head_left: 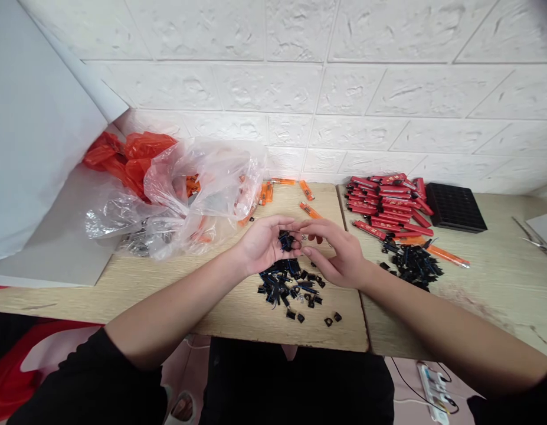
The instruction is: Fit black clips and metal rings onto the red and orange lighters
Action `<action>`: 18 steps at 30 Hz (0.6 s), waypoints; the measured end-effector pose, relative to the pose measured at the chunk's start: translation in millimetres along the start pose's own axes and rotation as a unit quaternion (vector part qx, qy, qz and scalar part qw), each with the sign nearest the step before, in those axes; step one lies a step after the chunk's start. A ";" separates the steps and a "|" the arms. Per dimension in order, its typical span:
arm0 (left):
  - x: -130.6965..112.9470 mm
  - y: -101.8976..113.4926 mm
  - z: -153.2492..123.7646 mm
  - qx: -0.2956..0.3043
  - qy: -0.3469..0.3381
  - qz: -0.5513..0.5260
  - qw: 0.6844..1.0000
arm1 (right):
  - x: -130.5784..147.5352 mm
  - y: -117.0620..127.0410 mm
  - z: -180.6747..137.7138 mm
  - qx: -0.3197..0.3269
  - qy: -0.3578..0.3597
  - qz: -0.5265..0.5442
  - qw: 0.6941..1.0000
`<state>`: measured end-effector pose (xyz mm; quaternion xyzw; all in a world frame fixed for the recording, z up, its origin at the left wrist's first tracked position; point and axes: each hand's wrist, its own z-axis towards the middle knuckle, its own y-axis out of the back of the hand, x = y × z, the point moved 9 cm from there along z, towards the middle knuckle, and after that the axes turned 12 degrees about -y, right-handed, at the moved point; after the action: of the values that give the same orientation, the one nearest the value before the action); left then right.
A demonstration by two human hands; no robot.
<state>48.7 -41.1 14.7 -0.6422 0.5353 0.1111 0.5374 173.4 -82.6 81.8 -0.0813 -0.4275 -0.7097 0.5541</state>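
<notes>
At the middle of the desk [229, 321], in the head view, your two hands meet over a loose heap of black parts [279, 280]. Your left hand [264, 245] is turned palm up, its fingers curled around a small cluster of black pieces [285, 241]. Your right hand [339, 254] comes in from the other side, thumb and fingers bent towards that cluster; a tiny metallic bit shows near its fingertips, but you can't tell from here whether it is pinched.

Your work looks partway through. The heap beneath your hands remains unsorted, short black bits mixed with longer ones that show blue, and a few pieces lie apart near the front edge. To the right, past the seam, you have a second black pile [417, 265], and behind it a stack of red lighter-shaped bodies [388, 200], roughly gathered, beside a black gridded tray [455, 206]. Which of these counts as finished, the view doesn't settle.

An orange lighter-shaped body [448, 256] lies beside the second pile; other orange bodies [306, 189] are scattered towards the wall. More orange shows through the clear plastic bag [211, 159] on your left, so those seem largely left as they are.
</notes>
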 end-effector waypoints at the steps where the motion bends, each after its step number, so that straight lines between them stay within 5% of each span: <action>1: -3.3 2.0 0.0 -0.012 -0.010 -0.001 1.000 | -3.5 3.2 0.0 -0.002 -0.014 0.005 1.000; 4: -14.1 8.7 0.6 -0.045 -0.041 -0.010 0.998 | -13.1 11.4 -1.3 0.029 -0.042 0.026 0.998; 11: -22.0 21.6 8.0 -0.075 -0.079 -0.034 0.993 | -26.7 -3.1 -9.8 0.228 -0.084 0.034 0.969; 18: -23.9 23.0 7.6 -0.074 -0.084 -0.042 0.993 | -26.7 -14.1 -13.8 0.296 -0.097 0.026 0.950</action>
<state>23.7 -17.9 15.7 -0.6906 0.4512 0.1811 0.5354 176.2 -72.8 50.2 0.0065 -0.6678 -0.5250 0.5276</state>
